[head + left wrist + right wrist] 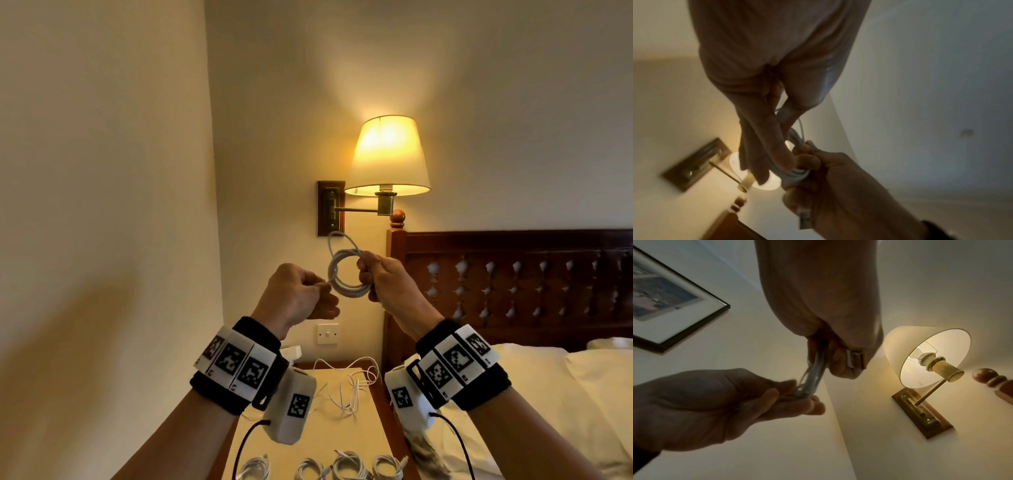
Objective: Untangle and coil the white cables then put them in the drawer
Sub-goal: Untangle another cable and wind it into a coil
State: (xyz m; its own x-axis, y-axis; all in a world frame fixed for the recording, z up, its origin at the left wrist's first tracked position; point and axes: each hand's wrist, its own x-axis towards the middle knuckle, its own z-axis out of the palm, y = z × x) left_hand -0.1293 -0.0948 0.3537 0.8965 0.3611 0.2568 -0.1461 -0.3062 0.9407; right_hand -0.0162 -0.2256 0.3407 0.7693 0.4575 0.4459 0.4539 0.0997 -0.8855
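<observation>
Both hands are raised in front of the wall lamp, working one white cable (pixel 344 270) wound into a small coil. My right hand (pixel 380 274) grips the coil's right side, fingers curled round the bundled loops (pixel 816 369); a metal USB plug (pixel 854 360) sticks out beside its fingers. My left hand (pixel 301 294) pinches the cable's loose strand at the coil's left edge (pixel 795 138). Below, tangled loose white cables (pixel 349 387) lie on the nightstand top (pixel 308 442). Several coiled white cables (pixel 346 464) sit in a row at its near edge. No drawer is in view.
A lit wall lamp (pixel 387 157) on a brass arm hangs just behind the hands. The dark wooden headboard (pixel 513 274) and bed with white pillows (pixel 555 394) are on the right. A light switch (pixel 327 333) is on the wall; a framed picture (pixel 668 300) hangs higher up.
</observation>
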